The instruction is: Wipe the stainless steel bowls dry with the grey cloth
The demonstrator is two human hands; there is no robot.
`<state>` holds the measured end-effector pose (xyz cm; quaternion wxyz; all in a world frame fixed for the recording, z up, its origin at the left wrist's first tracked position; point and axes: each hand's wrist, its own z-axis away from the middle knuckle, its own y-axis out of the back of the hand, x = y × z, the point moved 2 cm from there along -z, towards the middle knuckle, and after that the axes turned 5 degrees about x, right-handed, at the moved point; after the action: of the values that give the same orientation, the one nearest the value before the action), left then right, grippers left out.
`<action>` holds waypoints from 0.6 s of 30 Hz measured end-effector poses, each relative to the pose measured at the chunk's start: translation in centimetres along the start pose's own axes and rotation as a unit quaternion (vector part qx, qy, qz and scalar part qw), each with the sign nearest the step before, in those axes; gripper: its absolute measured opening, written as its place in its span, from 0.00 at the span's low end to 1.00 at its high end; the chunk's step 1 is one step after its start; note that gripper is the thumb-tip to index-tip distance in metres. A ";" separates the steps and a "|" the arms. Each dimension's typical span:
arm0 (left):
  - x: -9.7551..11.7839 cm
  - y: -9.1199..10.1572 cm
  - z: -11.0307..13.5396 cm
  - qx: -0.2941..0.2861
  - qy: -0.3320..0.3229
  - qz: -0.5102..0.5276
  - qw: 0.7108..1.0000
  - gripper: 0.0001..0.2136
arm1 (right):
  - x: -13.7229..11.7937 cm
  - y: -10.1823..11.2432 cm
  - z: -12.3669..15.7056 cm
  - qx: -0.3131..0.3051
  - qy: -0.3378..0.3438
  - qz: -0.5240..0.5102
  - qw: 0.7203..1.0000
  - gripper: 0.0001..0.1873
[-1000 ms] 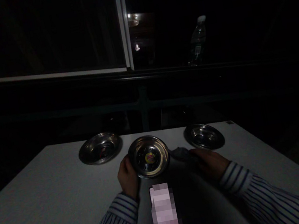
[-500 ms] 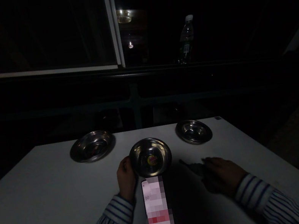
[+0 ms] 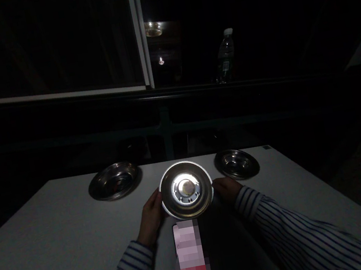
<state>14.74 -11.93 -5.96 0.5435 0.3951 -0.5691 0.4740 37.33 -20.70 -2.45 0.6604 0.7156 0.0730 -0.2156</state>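
Note:
A shiny metal bowl (image 3: 205, 186) is in front of me at the middle of the white table, its round face turned toward me. Bright light gleams at its centre, around a pale round spot. My left hand (image 3: 151, 217) is closed on the bowl's left rim. On the opposite side, my right hand (image 3: 225, 189) pinches the right rim, with some fingertips hidden behind it. Just below the bowl lies a lit phone (image 3: 190, 254), its screen mostly blurred out by blocks.
A wide metal dish (image 3: 115, 182) rests on the table (image 3: 80, 241) at the far left, with a smaller one (image 3: 237, 164) at the far right. A clear plastic bottle (image 3: 226, 54) stands beyond the table, near a window frame (image 3: 141, 35). The surroundings are very dark.
My right hand has moved left from the table's right side and taken the bowl's right rim. The bowl looks larger and brighter; my left hand stays at its left side.

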 end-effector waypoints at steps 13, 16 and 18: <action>-0.5 -4.7 -2.9 0.006 0.079 0.025 0.997 0.20 | 3.7 1.9 -2.5 0.020 -0.113 -0.129 0.985 0.16; -1.1 -5.5 -4.0 0.001 0.084 0.023 0.996 0.19 | 4.7 1.1 -3.6 0.005 -0.138 -0.134 0.981 0.17; -1.4 -5.8 -4.5 -0.012 0.090 0.018 0.996 0.19 | 5.2 0.8 -4.1 -0.005 -0.150 -0.133 0.980 0.15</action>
<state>21.59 -9.02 -6.92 0.5886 0.3343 -0.5300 0.5107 43.11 -17.75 -3.70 0.6326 0.6561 0.0685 -0.4057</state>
